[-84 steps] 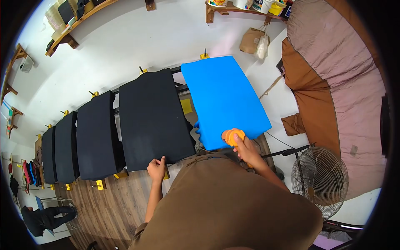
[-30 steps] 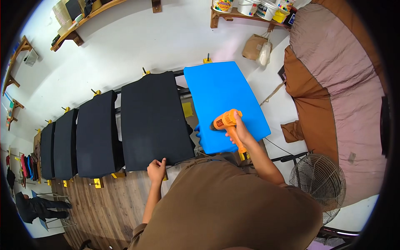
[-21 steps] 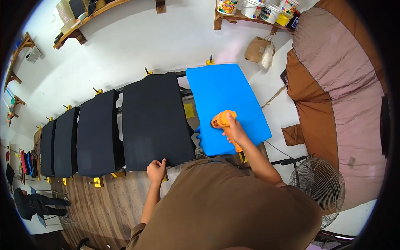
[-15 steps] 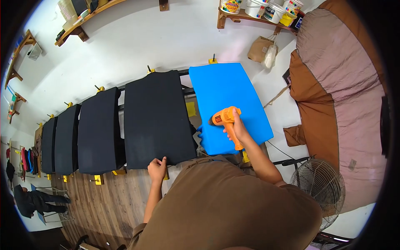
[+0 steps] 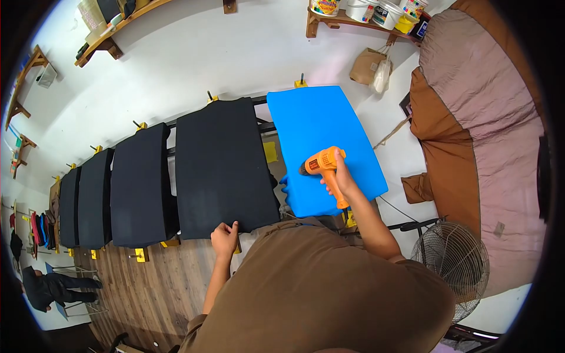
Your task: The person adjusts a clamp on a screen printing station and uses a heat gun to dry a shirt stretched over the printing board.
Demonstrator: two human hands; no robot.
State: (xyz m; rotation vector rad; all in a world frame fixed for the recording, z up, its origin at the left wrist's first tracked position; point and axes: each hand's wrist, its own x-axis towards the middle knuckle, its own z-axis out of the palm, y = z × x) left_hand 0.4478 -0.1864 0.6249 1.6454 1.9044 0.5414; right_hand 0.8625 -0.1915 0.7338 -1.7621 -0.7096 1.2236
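My right hand (image 5: 338, 179) is wrapped round the handle of an orange heat gun (image 5: 322, 162). Its dark nozzle points left, over the lower part of a bright blue cloth (image 5: 315, 120) stretched on a flat board. Bunched blue fabric hangs at that board's lower left edge. My left hand (image 5: 224, 239) is closed, fingers curled, at the near edge of the neighbouring black cloth (image 5: 222, 165). Whether it pinches the fabric is hidden.
More black-covered boards (image 5: 139, 185) run leftward in a row on a frame with yellow blocks (image 5: 140, 255). A wire-caged fan (image 5: 456, 270) stands at my right. Paint tubs (image 5: 359, 10) sit on a wall shelf. Another person (image 5: 59, 288) is at the far left.
My right hand and the heat gun have shifted slightly right across the blue cloth. My left hand stays by the black cloth's edge.
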